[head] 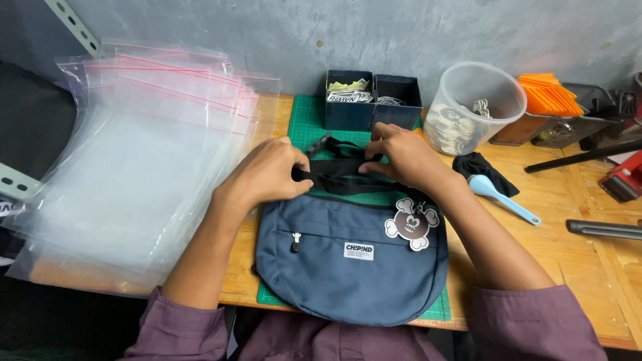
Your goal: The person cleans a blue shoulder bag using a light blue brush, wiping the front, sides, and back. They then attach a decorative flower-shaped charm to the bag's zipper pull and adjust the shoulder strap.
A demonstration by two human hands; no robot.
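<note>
Both hands pinch folded black webbing strap (338, 175): left hand (267, 175) closed on its left end, right hand (404, 157) closed on its right end. Strap gathered flat, not yet tucked away. Just below grip: navy fabric sling bag (348, 267), zipped, white rectangular label, brown-and-white skull-shaped hangtag (409, 224). Left of grip: stack of clear zip-seal plastic bags (134, 174), none filled.
</note>
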